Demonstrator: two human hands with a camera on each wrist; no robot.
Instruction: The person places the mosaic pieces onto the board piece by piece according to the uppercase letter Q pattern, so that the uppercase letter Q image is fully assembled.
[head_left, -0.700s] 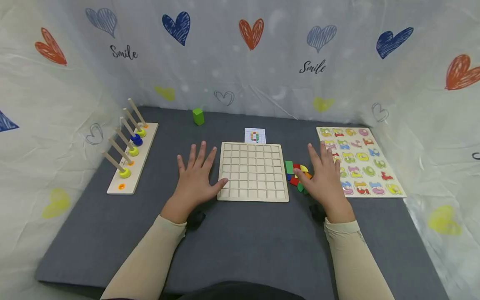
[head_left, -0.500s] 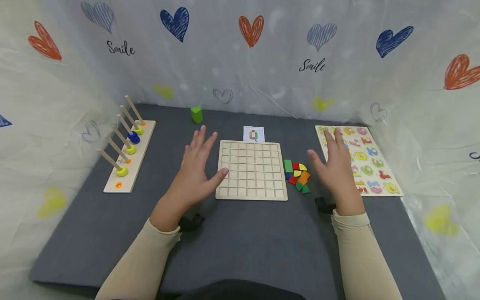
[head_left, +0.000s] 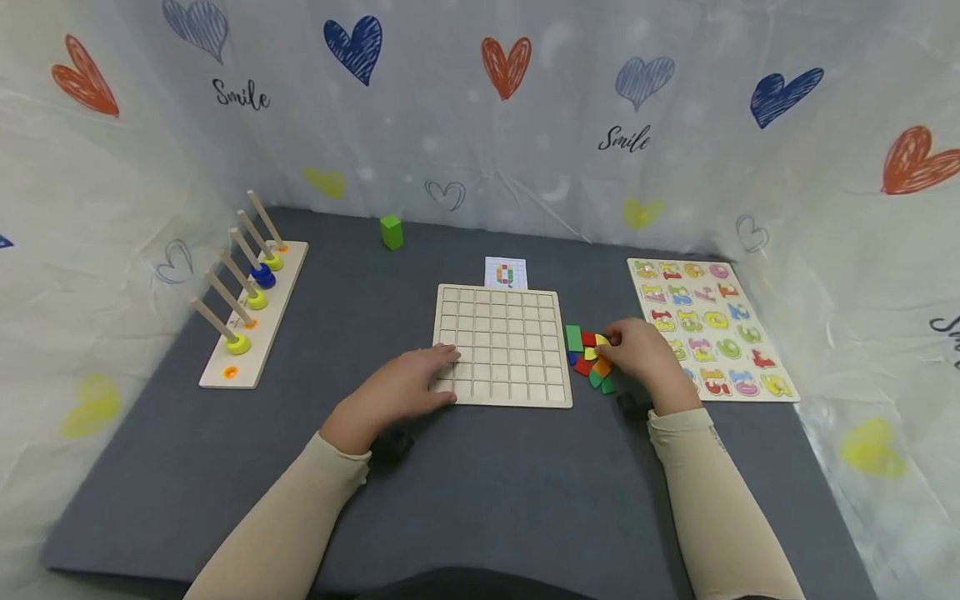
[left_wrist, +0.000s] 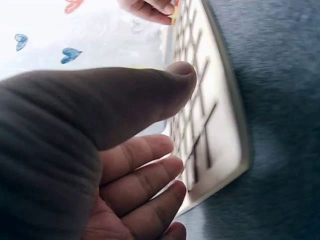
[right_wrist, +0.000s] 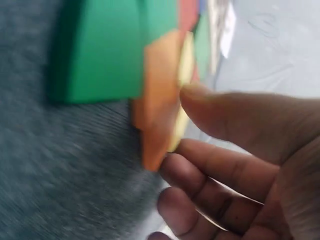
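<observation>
My left hand [head_left: 401, 385] lies at the left edge of a wooden grid board [head_left: 501, 346], its relaxed fingertips over the nearest cells. The left wrist view shows the thumb [left_wrist: 165, 87] extended and the other fingers loosely bent along the board edge. To the board's right is a pile of coloured blocks: green [head_left: 574, 338], red [head_left: 588, 338], orange [head_left: 602, 367] and others. There my right hand [head_left: 643, 357] pinches a yellow rounded block [head_left: 602, 339] between thumb and index finger. In the right wrist view that yellow block [right_wrist: 181, 131] is partly hidden behind an orange block [right_wrist: 161, 95].
A pattern card [head_left: 506, 272] sits behind the board. At left stands a peg rack [head_left: 279, 333] with yellow and blue rings. A green block [head_left: 392, 232] is at the back. An animal picture board [head_left: 738, 325] lies at right, beside the right hand.
Both hands were spread above the table. The left has come down onto the board's left edge; the right has dropped inward to the coloured pile and pinches a yellow block.
</observation>
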